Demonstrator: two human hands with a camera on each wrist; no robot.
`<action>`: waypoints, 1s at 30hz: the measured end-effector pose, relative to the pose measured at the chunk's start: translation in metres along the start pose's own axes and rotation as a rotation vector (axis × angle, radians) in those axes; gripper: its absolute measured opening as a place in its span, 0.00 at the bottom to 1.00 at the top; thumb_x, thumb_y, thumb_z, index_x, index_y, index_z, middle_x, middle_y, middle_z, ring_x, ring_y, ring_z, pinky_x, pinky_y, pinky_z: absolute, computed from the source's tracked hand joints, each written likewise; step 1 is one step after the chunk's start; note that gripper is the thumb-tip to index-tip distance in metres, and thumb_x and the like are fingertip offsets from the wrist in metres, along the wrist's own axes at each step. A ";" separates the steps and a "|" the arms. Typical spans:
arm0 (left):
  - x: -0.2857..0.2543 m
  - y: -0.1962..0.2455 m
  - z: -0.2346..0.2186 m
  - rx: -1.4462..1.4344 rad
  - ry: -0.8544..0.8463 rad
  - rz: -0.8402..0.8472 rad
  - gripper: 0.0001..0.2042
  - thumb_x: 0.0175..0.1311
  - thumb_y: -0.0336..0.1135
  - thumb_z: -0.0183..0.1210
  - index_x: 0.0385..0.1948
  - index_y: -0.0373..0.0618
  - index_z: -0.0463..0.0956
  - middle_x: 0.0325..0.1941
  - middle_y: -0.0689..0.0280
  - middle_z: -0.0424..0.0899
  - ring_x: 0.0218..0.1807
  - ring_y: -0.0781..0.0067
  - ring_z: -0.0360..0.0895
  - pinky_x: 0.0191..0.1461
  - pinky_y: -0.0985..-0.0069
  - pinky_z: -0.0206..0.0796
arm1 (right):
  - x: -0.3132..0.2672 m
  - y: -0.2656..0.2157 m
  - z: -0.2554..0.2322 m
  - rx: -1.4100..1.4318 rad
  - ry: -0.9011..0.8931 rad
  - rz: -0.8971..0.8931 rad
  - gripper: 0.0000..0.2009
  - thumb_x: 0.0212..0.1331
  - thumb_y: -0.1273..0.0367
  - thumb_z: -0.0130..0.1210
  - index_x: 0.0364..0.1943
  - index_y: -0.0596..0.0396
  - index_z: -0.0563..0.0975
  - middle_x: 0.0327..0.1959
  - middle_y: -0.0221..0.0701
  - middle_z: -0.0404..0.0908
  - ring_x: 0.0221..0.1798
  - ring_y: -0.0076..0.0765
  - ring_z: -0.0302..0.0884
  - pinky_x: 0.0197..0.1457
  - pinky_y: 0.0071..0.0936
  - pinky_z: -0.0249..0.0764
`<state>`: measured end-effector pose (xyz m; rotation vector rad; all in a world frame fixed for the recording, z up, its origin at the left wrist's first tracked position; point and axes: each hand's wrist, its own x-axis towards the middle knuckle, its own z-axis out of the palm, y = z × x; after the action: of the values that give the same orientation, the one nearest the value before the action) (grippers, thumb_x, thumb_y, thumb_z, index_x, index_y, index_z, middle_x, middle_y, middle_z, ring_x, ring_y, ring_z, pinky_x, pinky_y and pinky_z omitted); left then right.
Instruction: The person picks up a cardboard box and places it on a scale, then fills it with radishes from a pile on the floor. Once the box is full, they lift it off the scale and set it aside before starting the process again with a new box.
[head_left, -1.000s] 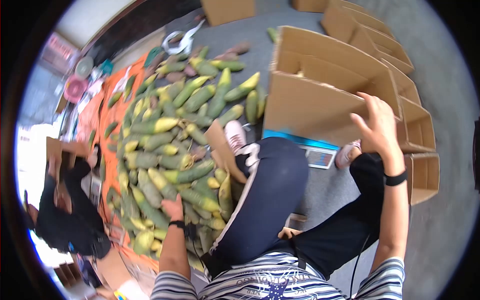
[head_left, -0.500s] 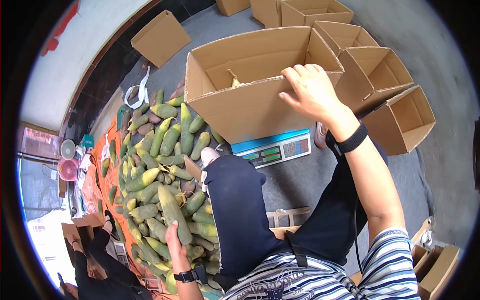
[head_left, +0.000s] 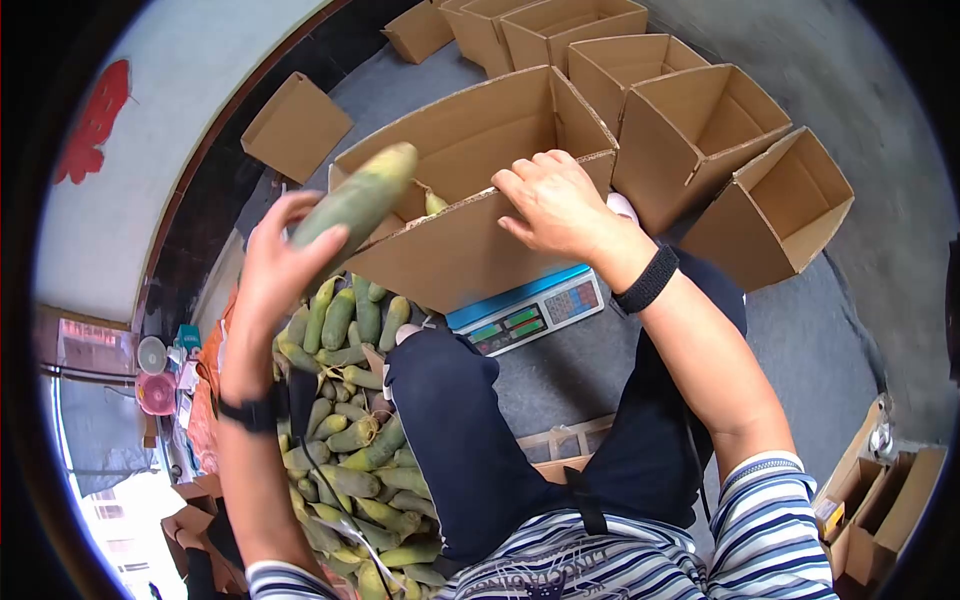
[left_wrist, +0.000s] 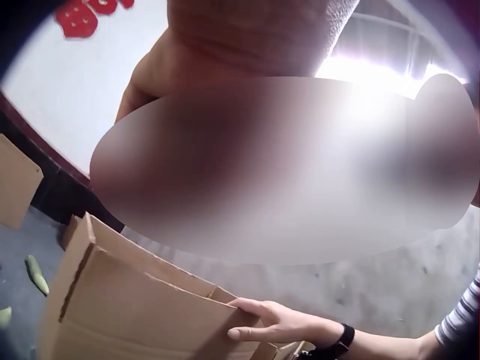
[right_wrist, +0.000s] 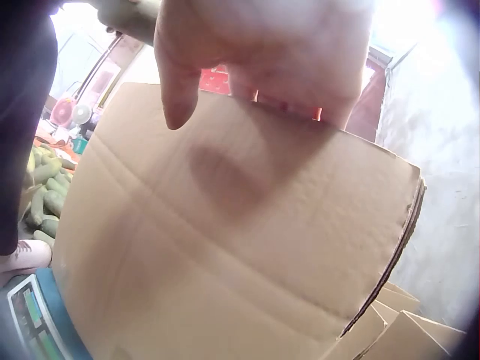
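My left hand (head_left: 278, 262) grips a large green radish (head_left: 362, 198), yellowish at its far end, held tilted over the left end of an open cardboard box (head_left: 450, 258). Over that box's near rim lies my right hand (head_left: 562, 208); in the right wrist view its thumb presses the outer wall (right_wrist: 225, 225) while the fingers reach over the edge. Inside the box, the tip of another radish (head_left: 434, 204) shows. Beneath stands a scale (head_left: 545, 312) with a blue platform and lit green displays. A large blur hides the held radish in the left wrist view.
A big pile of green radishes (head_left: 360, 440) lies left of my leg. Several open cardboard boxes (head_left: 715, 110) line the right and back, with another box (head_left: 295, 125) near the wall. At the lower left, another person's arm (head_left: 195, 560) shows beside boxes.
My left hand has picked a radish from the pile and lifted it up to the box. My right hand has come down onto the box's rim and stays there. The view has turned.
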<state>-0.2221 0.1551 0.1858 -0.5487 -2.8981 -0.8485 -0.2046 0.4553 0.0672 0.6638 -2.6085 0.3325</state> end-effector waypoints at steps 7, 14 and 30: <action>0.078 0.009 0.069 0.215 -0.364 -0.333 0.23 0.54 0.40 0.63 0.47 0.31 0.74 0.37 0.59 0.81 0.37 0.73 0.78 0.42 0.75 0.71 | -0.002 0.004 -0.003 0.030 0.030 -0.027 0.15 0.49 0.60 0.63 0.35 0.54 0.75 0.35 0.37 0.79 0.43 0.43 0.76 0.52 0.38 0.67; 0.051 0.020 0.040 -0.208 -0.320 -0.031 0.26 0.60 0.54 0.61 0.51 0.41 0.75 0.42 0.69 0.80 0.44 0.81 0.75 0.46 0.81 0.67 | 0.008 0.008 0.001 0.007 -0.026 -0.043 0.12 0.52 0.65 0.59 0.37 0.57 0.76 0.33 0.41 0.79 0.40 0.50 0.77 0.46 0.42 0.73; -0.430 -0.249 0.162 0.058 -0.200 -0.883 0.21 0.56 0.47 0.66 0.34 0.34 0.73 0.30 0.59 0.79 0.31 0.70 0.75 0.37 0.71 0.71 | 0.008 0.006 0.009 -0.016 0.012 -0.080 0.15 0.58 0.63 0.56 0.46 0.54 0.75 0.40 0.38 0.81 0.45 0.49 0.77 0.49 0.42 0.72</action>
<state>0.0948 -0.0899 -0.1496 0.7656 -3.3107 -0.7783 -0.2169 0.4540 0.0618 0.7555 -2.5623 0.2899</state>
